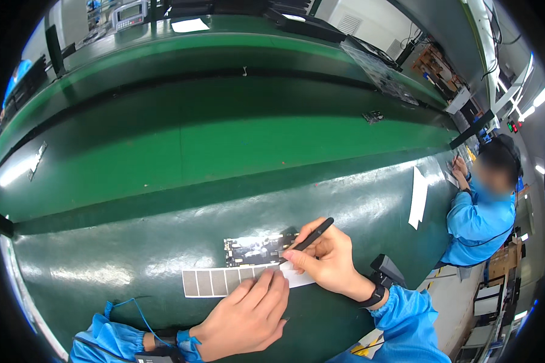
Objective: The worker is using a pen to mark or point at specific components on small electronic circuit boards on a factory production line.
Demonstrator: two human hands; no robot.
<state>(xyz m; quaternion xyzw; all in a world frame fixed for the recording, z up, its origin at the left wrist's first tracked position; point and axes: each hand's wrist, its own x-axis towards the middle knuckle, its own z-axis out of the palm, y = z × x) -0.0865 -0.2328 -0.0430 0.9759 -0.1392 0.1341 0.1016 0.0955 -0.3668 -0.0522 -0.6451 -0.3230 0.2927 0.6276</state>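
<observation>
On the green bench before me lies a black circuit board (pixel 254 251) with a shiny top and pale parts along its edges. Just in front of it is a white strip of grey rectangular stickers (pixel 203 283), its right part bare backing. My left hand (pixel 248 317) rests on the strip with fingers stretched out over it, holding nothing. A slim black pen-shaped tool (pixel 315 233) is pinched in my right hand (pixel 333 260). Its tip points down by the board's right edge and the strip; the fingers hide the exact contact.
A white paper strip (pixel 417 198) lies to the right. A co-worker in a blue sleeve (pixel 472 215) sits at the far right. Another small board (pixel 373 117) and a thin piece (pixel 37 161) lie on the green surface beyond. A blue coiled cord (pixel 133 300) runs by my left wrist.
</observation>
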